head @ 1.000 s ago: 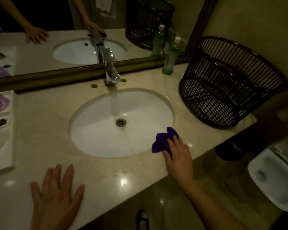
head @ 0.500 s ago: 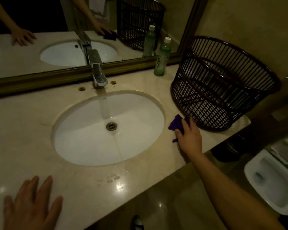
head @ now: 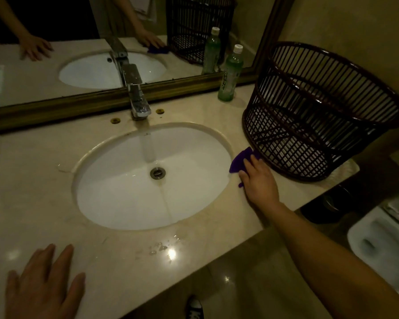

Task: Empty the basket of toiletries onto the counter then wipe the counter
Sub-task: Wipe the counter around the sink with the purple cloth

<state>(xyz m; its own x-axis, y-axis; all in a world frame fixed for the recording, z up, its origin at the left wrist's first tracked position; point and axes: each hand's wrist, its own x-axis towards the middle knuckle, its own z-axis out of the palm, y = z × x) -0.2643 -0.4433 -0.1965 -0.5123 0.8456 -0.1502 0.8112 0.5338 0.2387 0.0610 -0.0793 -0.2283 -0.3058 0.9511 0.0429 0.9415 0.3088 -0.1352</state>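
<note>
A white oval sink (head: 148, 180) is set into a beige stone counter (head: 32, 180). Just right of the sink, the right hand (head: 258, 180) presses flat on a purple cloth (head: 241, 158), fingers spread over it rather than gripping. The cloth touches the foot of a dark slatted basket (head: 320, 111), which lies tipped on its side further right of the sink. Behind the sink stands a chrome tap (head: 137, 97). A green bottle (head: 229, 74) stands upright behind and right of the sink. In front of the sink, to its left, the left hand (head: 44, 288) rests open, palm down.
</note>
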